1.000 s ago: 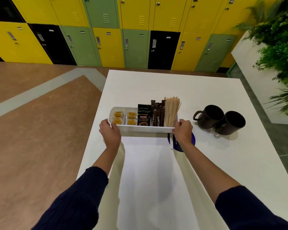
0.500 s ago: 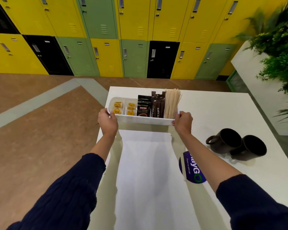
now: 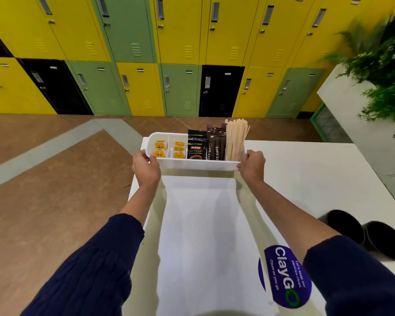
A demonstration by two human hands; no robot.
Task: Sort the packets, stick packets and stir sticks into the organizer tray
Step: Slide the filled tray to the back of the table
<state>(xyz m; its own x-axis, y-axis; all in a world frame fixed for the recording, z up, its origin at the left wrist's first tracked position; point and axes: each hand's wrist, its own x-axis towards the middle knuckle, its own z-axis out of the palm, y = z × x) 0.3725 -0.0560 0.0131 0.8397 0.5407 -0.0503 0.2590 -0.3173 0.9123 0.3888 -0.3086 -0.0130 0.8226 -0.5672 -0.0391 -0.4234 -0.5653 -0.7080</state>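
The white organizer tray [image 3: 198, 164] is near the far left corner of the white table [image 3: 306, 174]. My left hand [image 3: 145, 167] grips its left end and my right hand [image 3: 252, 165] grips its right end. Inside, from left to right, stand yellow tea packets [image 3: 160, 148], more yellow packets [image 3: 178, 149], black coffee packets [image 3: 197, 147], brown stick packets [image 3: 216, 144] and wooden stir sticks [image 3: 235, 139]. Whether the tray touches the table or is held just above it cannot be told.
Two dark mugs [image 3: 369, 233] stand at the table's right edge, close to my right arm. A round blue sticker [image 3: 283, 277] lies on the table near me. Lockers [image 3: 180, 65] line the far wall. A white planter with green plants [image 3: 379, 53] stands at the right.
Both hands have carried the tray away from me toward the table's far edge. The mugs and sticker now lie much nearer to me in view.
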